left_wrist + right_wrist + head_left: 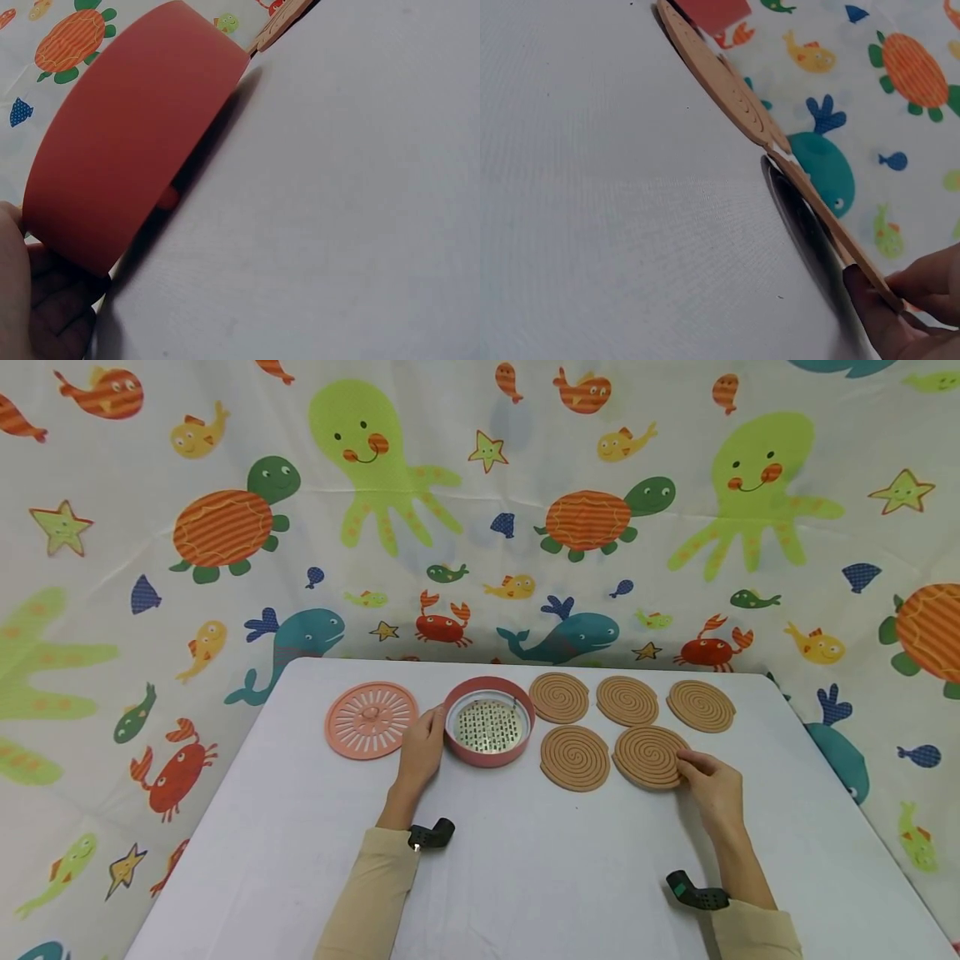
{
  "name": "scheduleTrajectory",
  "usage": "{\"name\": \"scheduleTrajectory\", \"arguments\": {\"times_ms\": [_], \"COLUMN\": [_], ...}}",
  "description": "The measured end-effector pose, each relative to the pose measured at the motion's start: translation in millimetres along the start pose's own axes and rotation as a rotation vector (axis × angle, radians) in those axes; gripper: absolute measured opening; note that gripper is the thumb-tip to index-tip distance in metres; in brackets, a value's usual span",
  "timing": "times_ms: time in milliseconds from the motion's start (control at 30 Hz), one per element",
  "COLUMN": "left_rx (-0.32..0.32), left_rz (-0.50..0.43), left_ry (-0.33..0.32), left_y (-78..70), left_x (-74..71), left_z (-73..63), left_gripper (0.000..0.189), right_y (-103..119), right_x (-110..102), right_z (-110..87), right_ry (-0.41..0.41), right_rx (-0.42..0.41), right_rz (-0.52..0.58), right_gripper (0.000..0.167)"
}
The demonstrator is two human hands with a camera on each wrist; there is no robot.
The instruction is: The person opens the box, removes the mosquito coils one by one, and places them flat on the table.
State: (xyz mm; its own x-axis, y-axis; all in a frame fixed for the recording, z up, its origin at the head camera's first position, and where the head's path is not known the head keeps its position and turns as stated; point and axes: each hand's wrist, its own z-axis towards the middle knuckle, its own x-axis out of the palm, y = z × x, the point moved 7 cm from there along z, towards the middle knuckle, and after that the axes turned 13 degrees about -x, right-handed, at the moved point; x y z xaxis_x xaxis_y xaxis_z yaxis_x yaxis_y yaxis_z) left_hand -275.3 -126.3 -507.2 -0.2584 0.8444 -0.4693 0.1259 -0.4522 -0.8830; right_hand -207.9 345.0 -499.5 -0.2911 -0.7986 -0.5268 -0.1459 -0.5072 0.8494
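A red round mosquito coil holder point(487, 759) has a perforated metal plate inside. My left hand point(422, 747) grips its left side; in the left wrist view the fingers reach under the lower edge of the holder wall point(135, 135), which is tilted slightly off the table. My right hand point(716, 785) pinches the right edge of a brown mosquito coil point(648, 757) between thumb and fingers. From the right wrist, that coil point(832, 214) shows its near edge raised above its shadow, its far edge close to the neighbouring coil point(712, 79).
Left of the holder lies a coral slotted lid point(371, 721). Three coils form a back row, including one at its right end point(701, 706), and another coil point(574, 758) lies in front of them. A sea-animal curtain point(480, 552) hangs behind the white table point(525, 877).
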Motion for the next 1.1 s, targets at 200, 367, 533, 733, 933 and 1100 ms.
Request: {"name": "scheduleTrajectory", "arguments": {"times_ms": [200, 367, 533, 733, 933, 1100], "left_rx": [-0.007, -0.003, -0.001, -0.003, -0.005, -0.009], "left_rz": [-0.001, -0.009, -0.011, -0.01, -0.005, 0.0], "left_ry": [0.0, -0.003, -0.003, 0.001, -0.004, 0.003], "left_y": [-0.9, -1.5, -1.6, -1.9, -1.7, -0.9], "left_x": [-0.7, -0.7, -0.5, -0.3, -0.7, 0.1], "left_z": [-0.7, -1.1, -1.3, -1.7, -1.6, -1.5], "left_gripper": [0.045, 0.044, 0.045, 0.044, 0.044, 0.045], "right_y": [1.9, 5.3, 10.4, 17.0, 23.1, 31.0], "right_x": [-1.2, -1.9, -3.7, -5.4, -4.6, -3.1], "right_z": [-0.7, -2.0, -2.2, -3.1, -6.1, -10.1], "right_ry": [0.001, 0.003, -0.005, -0.024, -0.008, -0.022], "right_rx": [-0.016, -0.044, -0.119, -0.213, -0.269, -0.327], "right_rz": [-0.031, -0.083, -0.178, -0.255, -0.33, -0.393], "right_gripper": [0.032, 0.03, 0.027, 0.023, 0.023, 0.021]}}
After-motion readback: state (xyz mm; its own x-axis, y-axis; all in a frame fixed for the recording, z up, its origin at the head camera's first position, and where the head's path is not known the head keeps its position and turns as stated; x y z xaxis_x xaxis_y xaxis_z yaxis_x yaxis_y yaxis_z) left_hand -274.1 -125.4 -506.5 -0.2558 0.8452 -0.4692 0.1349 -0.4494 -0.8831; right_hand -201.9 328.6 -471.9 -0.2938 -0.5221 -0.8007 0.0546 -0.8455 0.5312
